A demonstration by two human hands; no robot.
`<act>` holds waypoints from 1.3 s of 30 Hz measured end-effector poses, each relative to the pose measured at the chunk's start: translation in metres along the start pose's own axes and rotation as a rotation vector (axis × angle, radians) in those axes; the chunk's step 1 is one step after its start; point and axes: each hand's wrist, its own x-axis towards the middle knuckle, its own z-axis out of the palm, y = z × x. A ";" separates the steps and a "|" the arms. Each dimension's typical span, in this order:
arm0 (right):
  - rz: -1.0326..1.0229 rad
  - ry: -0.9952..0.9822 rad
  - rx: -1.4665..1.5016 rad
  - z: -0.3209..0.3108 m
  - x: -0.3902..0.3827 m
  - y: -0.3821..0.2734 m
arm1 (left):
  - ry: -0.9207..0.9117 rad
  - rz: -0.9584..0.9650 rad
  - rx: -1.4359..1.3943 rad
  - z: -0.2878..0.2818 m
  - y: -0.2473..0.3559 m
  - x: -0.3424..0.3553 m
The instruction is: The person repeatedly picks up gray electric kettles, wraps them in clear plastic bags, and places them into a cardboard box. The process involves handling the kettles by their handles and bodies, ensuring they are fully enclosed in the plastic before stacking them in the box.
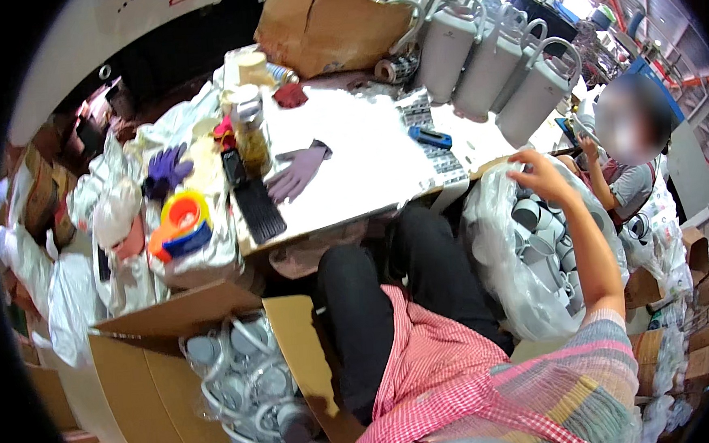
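My right hand reaches out over the far rim of a clear plastic bag, its fingers apart and slightly bent. I see nothing in its grip; whether the fingertips touch the bag, I cannot tell. Inside the bag lie many loose grey plastic parts, some shaped like cups or lids. Just beyond the hand, several tall grey bottles with looped handles stand on the white worktable. A blue cutter lies on printed label sheets close by. My left hand is out of the picture.
An open cardboard box of bagged grey bottles stands left of my legs. On the table are a purple glove, a black brush, an orange tape dispenser and a cardboard box. Another person sits at the right.
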 end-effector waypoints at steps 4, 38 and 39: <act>0.026 0.297 -0.073 -0.039 0.084 0.086 | 0.123 0.096 0.021 -0.009 0.063 -0.010; -0.335 0.233 1.314 -0.013 -0.076 0.058 | -0.408 1.009 -1.395 -0.293 0.616 -0.174; -0.277 -0.026 1.559 -0.011 -0.079 0.055 | -0.609 0.817 -1.491 -0.283 0.598 -0.153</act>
